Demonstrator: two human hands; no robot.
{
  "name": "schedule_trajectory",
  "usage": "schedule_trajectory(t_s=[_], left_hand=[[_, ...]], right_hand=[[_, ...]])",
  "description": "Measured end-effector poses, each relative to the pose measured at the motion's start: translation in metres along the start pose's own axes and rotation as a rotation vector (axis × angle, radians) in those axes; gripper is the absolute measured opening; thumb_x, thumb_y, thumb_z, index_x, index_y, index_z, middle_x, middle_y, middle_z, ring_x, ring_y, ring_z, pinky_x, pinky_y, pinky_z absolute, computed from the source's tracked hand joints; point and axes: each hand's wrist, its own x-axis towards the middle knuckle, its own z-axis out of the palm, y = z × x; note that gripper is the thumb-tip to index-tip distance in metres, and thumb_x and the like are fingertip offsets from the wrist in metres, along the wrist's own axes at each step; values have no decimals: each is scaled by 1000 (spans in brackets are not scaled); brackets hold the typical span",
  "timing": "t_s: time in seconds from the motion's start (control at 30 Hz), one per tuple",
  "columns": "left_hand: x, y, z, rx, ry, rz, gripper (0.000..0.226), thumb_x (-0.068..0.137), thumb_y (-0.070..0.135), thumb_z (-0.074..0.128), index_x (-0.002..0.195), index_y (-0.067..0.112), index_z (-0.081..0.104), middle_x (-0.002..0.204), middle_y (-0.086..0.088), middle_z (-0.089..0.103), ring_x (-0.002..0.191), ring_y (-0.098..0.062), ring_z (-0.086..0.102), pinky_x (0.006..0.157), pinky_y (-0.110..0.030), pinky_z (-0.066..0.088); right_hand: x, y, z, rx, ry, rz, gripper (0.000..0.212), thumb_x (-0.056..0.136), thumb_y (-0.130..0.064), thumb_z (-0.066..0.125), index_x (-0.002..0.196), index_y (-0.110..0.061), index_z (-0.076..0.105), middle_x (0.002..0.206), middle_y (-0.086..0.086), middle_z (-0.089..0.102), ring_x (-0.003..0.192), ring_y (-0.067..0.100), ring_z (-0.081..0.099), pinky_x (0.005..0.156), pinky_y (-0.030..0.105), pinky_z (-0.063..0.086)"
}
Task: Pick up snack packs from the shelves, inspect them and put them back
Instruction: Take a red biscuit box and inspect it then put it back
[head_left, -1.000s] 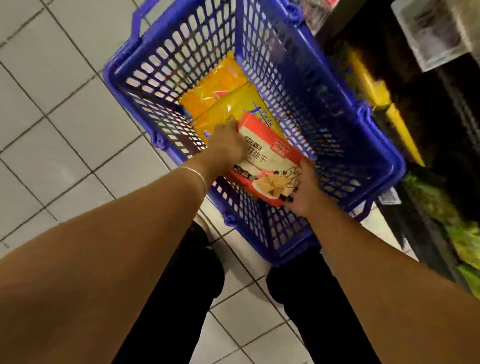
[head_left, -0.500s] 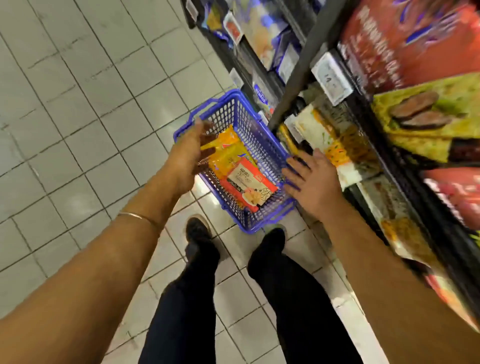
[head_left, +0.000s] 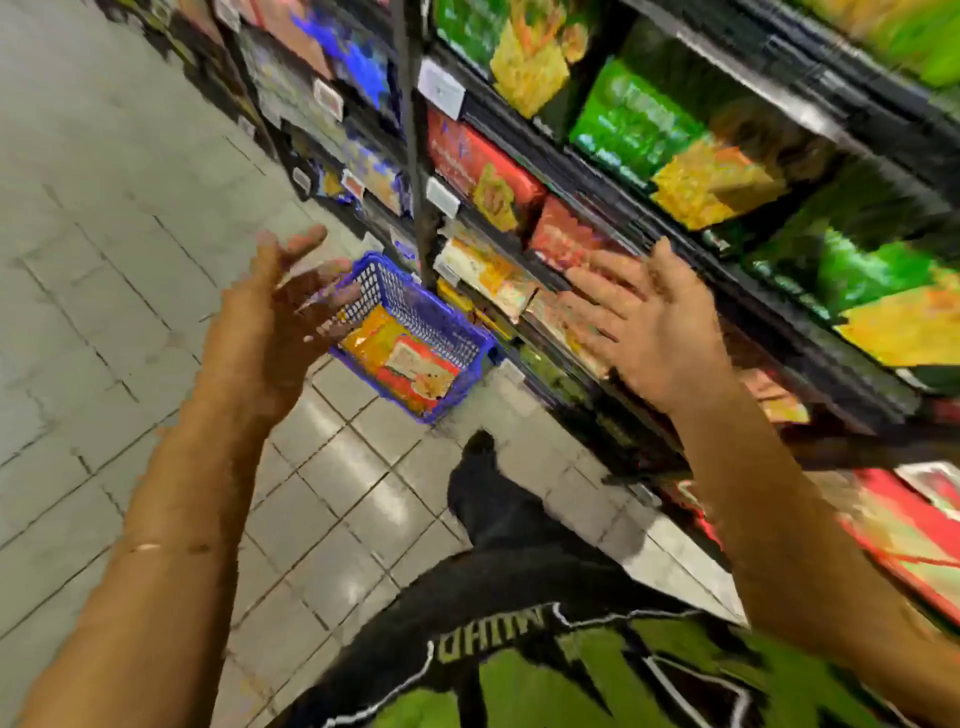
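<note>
Whereas both hands hovered low over the basket (head_left: 467, 332) before, the left hand (head_left: 270, 332) and right hand (head_left: 649, 332) are now raised, fingers spread, empty, beside the snack packs (head_left: 488, 171) on the shelves (head_left: 675, 208)

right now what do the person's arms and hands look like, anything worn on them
Both forearms are bare, with no sleeves in view. The left hand and right hand wear no gloves. A thin, pale bangle circles the left wrist. No rings or watch can be made out; the picture is blurred.
</note>
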Motion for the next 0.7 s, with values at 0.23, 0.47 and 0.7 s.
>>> schedule_trajectory(t_s=[0.23,0.47,0.7], left_hand=[[-139,-22,71,54,-354,10,51,104,64,33,125,32,68,129,-1,73,121,-23,67,99,-45,44],[-240,-38,223,113,-709,49,62,97,64,33,131,23,65,125,-3,76,108,-17,75,88,-42,46],[-367,-66,416,120,-908,182,59,83,61,43,122,23,66,122,-3,76,103,-18,69,82,-37,48]], right_hand=[[-214,17,-113,106,180,-221,60,104,-60,40,135,-13,63,131,10,72,119,30,71,106,50,49],[-343,-25,-223,224,413,-530,60,88,-59,53,124,-13,67,125,14,74,115,31,72,98,48,53],[-420,-109,-331,141,487,-696,45,108,-48,34,122,-16,63,133,15,68,120,29,67,96,42,51]])
